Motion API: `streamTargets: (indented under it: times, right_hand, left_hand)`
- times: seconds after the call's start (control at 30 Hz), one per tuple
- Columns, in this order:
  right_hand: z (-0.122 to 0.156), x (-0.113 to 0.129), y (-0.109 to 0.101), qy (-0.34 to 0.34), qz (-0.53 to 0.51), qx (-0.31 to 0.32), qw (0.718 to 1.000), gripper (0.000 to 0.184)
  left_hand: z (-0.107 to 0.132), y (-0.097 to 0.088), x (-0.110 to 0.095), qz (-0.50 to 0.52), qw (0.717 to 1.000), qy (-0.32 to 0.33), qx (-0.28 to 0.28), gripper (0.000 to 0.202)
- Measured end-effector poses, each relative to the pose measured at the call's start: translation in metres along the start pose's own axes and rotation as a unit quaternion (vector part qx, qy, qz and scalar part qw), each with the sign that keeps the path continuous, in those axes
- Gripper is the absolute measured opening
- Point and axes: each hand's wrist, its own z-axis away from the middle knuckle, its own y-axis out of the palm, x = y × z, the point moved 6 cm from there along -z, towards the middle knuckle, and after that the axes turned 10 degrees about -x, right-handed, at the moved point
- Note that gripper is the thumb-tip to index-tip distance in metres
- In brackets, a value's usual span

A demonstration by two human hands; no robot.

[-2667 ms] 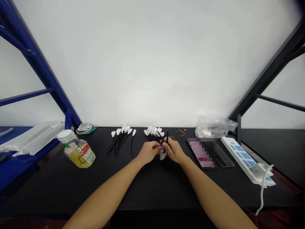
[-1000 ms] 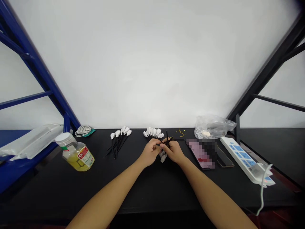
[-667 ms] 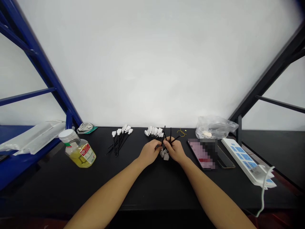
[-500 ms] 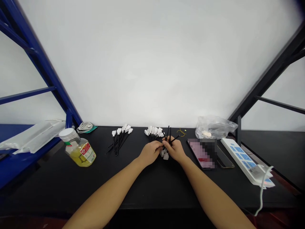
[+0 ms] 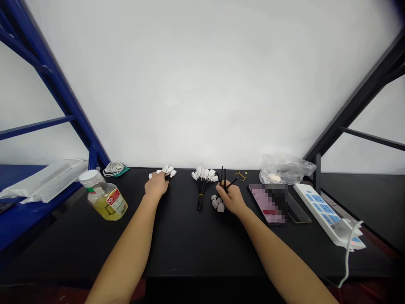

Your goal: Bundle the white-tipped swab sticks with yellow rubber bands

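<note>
Holding a small clutch of black-stemmed swabs in your right hand: the fingers are clamping round the stems about mid-length, the white heads are hanging out below the fist toward you, and the bare stem ends are fanning up and away toward the wall. Your left hand is reaching well off to the left and lying over the loose swabs near the far edge of the table. Its fingers are curling down over the stems and only the white heads are showing past the fingertips, so I can't tell if it's pinching any or just resting. Key geometry: the loose pile is sitting right under the left hand and well apart from the right, with its long axis running near-to-far and heads at the far end, the reverse of the clutch you're gripping. A banded bundle is lying between the two hands, nearer the right and just beside the hanging heads, with its own heads also pointing away. Further out, yellow rubber bands are lying just beyond the right hand, then a phone, a power strip and a plastic bag. On the left, a jar is standing tilted near the left forearm, with a coiled cable behind it.
</note>
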Motion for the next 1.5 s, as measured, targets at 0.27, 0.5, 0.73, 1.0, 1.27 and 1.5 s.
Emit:
streamTargets:
  times: [0.27,0.5,0.73,1.0,1.27,1.5]
  right_hand:
    - [0.000,-0.002,0.000,0.002,0.003,0.002,1.000,0.028]
    - [-0.001,0.000,0.000,-0.003,0.008,0.002,1.000,0.028]
    - [-0.001,-0.001,0.001,0.006,0.010,0.003,1.000,0.028]
    - [0.001,-0.003,0.002,0.008,-0.013,0.001,1.000,0.022]
    - [0.009,0.000,0.006,-0.041,-0.060,0.008,0.997,0.018]
    - [0.007,0.007,0.004,-0.052,-0.036,0.005,0.998,0.023]
  left_hand:
    - [-0.004,-0.001,0.000,0.041,0.999,-0.003,-0.024,0.040]
    - [-0.007,0.012,0.007,0.043,0.999,-0.020,-0.016,0.042]
    - [-0.011,-0.007,0.002,0.267,0.955,-0.033,-0.125,0.032]
    - [0.023,-0.005,-0.069,0.672,0.740,0.009,-0.012,0.034]
    - [0.088,0.025,-0.139,0.608,0.767,0.158,0.134,0.046]
    - [0.101,0.012,-0.143,0.540,0.798,0.264,0.042,0.045]
